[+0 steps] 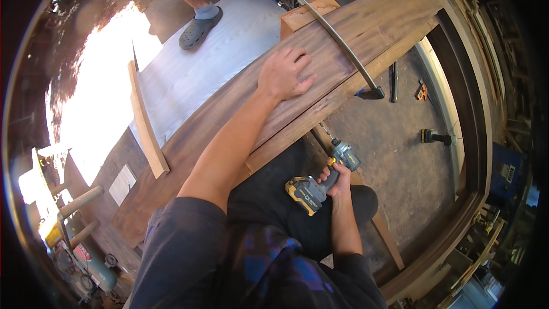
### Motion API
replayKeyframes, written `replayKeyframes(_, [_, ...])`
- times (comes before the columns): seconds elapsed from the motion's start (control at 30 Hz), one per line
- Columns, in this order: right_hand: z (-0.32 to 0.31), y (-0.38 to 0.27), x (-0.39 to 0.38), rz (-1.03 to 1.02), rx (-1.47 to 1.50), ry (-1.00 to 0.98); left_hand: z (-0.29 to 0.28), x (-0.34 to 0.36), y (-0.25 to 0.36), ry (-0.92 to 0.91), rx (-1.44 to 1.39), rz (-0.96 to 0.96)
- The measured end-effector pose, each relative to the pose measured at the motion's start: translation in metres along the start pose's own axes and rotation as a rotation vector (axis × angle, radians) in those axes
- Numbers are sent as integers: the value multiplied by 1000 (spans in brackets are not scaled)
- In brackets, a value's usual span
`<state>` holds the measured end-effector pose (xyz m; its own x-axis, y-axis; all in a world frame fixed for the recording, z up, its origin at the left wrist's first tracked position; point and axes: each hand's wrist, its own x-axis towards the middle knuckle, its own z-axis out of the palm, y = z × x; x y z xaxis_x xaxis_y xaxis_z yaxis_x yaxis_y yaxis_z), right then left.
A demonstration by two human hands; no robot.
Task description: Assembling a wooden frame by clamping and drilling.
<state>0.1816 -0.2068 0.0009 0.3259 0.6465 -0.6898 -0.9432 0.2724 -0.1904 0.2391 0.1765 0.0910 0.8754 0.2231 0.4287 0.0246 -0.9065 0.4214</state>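
Note:
My left hand lies palm down on a long brown wooden board, its fingers a little spread and nothing in them. In my right hand is a grey and yellow cordless drill, gripped by its handle. A bit sticks out of its front, pointing up and left near the board's lower edge. Beyond my left hand, a metal bar clamp crosses the board, with its black end over the near edge. A wooden block stands against the board's far side by the clamp.
Across the board, another person's foot in a grey clog rests on a pale sheet. A second cordless tool and an orange spring clamp lie right, inside a dark wooden frame. A wood strip lies left.

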Motion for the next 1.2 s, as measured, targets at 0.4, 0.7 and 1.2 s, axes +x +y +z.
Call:
replayKeyframes(0.4, [7,2,-19,-37,18,63,0,3,-2,15,-15,13])
replayKeyframes(0.7, [11,-17,-78,-396,0,48,-3,-1,1,8,-7,11])
replayKeyframes(1.2, [43,4,-23,-73,144,117,2,4,6,27,-20,2])
